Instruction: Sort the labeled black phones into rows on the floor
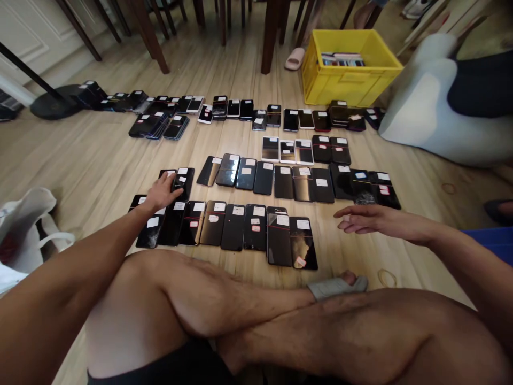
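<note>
Rows of smartphones with white paper labels lie on the wood floor. My left hand (163,191) rests with spread fingers over two dark phones at the left end of the middle row, its thumb on the labelled right-hand phone (186,179). What the fingertips do with the phone under them is partly hidden. My right hand (366,218) hovers with fingers stretched out and nothing in them, just in front of a dark phone with white and pink stickers (383,190). Closest to my legs is a phone with a shiny screen (303,243), beside another labelled phone (279,240).
A yellow crate (348,88) holding more flat items stands at the back right. A pale chair-like shape (420,117) is beside it. Stacked phones (149,125) form the far row. At left lies a white bag (28,230). A rubber band (387,278) lies by my foot.
</note>
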### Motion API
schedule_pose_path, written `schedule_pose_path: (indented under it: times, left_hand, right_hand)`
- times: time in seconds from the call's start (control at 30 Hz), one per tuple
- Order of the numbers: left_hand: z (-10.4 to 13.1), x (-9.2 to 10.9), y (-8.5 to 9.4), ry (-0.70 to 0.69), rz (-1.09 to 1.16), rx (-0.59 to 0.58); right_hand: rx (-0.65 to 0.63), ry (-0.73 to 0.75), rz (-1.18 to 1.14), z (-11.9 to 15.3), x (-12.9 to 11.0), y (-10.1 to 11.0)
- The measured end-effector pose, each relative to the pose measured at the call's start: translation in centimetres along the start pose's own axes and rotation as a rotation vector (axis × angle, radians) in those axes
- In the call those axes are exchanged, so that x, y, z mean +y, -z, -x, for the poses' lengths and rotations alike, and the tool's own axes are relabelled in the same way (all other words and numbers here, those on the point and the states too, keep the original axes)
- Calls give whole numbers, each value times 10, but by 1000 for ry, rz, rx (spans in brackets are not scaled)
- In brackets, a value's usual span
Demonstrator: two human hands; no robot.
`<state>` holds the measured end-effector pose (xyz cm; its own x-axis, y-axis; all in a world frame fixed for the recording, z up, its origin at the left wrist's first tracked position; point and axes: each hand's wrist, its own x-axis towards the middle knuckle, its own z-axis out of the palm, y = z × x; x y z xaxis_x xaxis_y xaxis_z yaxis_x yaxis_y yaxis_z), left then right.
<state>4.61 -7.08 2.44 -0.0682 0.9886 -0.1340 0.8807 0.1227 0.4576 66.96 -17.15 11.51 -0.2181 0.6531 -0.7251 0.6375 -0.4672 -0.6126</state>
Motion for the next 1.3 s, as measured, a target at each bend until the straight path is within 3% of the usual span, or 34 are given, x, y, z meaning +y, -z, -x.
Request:
schedule_pose_path:
  times: [0.1,0.33,0.77,1.3]
  left_hand:
    - [-2,-1,-3,-8,-299,-111]
    - [1,3,-2,110,-394,-230]
    - [-10,-26,-13,7,-403,-240]
    - [-14,-33,-15,-20,-420,-255]
  right_hand:
    - [-12,-7,-4,0,2,1]
    - [-24,-13,25,-4,10,5]
    - [-38,4,17,-11,22,10]
    - [-21,-44,24,-10,13,7]
